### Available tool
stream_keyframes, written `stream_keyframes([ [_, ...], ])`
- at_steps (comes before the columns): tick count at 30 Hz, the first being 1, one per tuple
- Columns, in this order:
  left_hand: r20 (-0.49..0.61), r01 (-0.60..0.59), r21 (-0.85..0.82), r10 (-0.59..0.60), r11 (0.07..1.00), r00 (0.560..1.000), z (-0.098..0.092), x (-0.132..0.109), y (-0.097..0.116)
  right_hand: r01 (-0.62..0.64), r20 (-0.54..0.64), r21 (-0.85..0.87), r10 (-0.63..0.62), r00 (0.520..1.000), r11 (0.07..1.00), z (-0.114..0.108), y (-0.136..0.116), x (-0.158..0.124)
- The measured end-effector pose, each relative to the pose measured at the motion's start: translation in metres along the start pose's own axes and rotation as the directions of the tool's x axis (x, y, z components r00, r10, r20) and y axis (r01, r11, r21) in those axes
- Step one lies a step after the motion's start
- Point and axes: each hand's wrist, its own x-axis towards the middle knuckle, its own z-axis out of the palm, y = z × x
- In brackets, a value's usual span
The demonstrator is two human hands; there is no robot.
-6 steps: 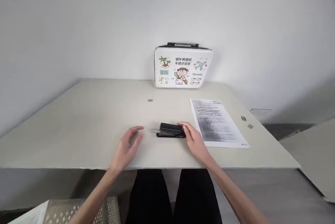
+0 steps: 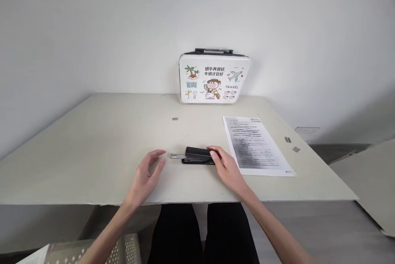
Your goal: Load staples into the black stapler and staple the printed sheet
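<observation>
A black stapler [image 2: 199, 155] lies sideways on the pale table, its metal staple tray [image 2: 177, 156] sticking out of the left end. My right hand [image 2: 224, 167] is closed around the stapler's right end, thumb and fingers on its top and near side. To the left of the tray, my left hand [image 2: 148, 173] hovers with thumb and fingers apart and nothing between them; its fingertips are a short gap from the tray's tip.
A printed sheet [image 2: 257, 144] lies right of the stapler. Behind stands a white cartoon case [image 2: 214, 79] against the wall. Small grey staple strips rest on the table, one at mid-table [image 2: 175, 119], two by the right edge [image 2: 287, 140]. A perforated basket [image 2: 123, 249] is below at left.
The staple tray, blurred before, now shows clearly, sticking further out of the stapler's left end. My left hand stays open beside it, and my right hand keeps its grip.
</observation>
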Motion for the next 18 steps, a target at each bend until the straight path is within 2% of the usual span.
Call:
stream_keyframes([
  [3, -0.026, 0.081, -0.104, -0.084, 0.991, 0.996, 0.005, -0.002, 0.008, 0.036, 0.042, -0.055, -0.034, 0.999, 0.998, 0.004, -0.002, -0.002],
  [6, -0.026, 0.205, -0.265, -0.219, 0.942, 0.975, 0.014, -0.006, 0.022, 0.071, -0.001, -0.101, -0.072, 0.997, 0.992, 0.005, -0.001, -0.005],
  [8, -0.002, 0.286, -0.409, -0.314, 0.867, 0.950, 0.022, -0.007, 0.031, 0.129, -0.046, -0.119, -0.135, 0.990, 0.985, 0.004, -0.001, -0.008],
  [10, 0.057, 0.352, -0.599, -0.400, 0.720, 0.915, 0.029, -0.003, 0.039, 0.247, -0.099, -0.135, -0.261, 0.960, 0.960, 0.002, -0.002, -0.011],
  [12, 0.168, 0.426, -0.751, -0.479, 0.504, 0.862, 0.037, 0.005, 0.047, 0.404, -0.141, -0.168, -0.427, 0.893, 0.899, 0.000, -0.005, -0.014],
  [14, 0.309, 0.522, -0.794, -0.534, 0.311, 0.787, 0.043, 0.014, 0.054, 0.547, -0.158, -0.222, -0.583, 0.797, 0.807, -0.001, -0.008, -0.016],
  [16, 0.412, 0.597, -0.773, -0.543, 0.217, 0.732, 0.049, 0.020, 0.059, 0.635, -0.153, -0.290, -0.689, 0.708, 0.716, -0.001, -0.012, -0.017],
  [18, 0.455, 0.625, -0.759, -0.536, 0.184, 0.711, 0.053, 0.023, 0.062, 0.677, -0.138, -0.349, -0.750, 0.647, 0.648, -0.003, -0.014, -0.017],
])
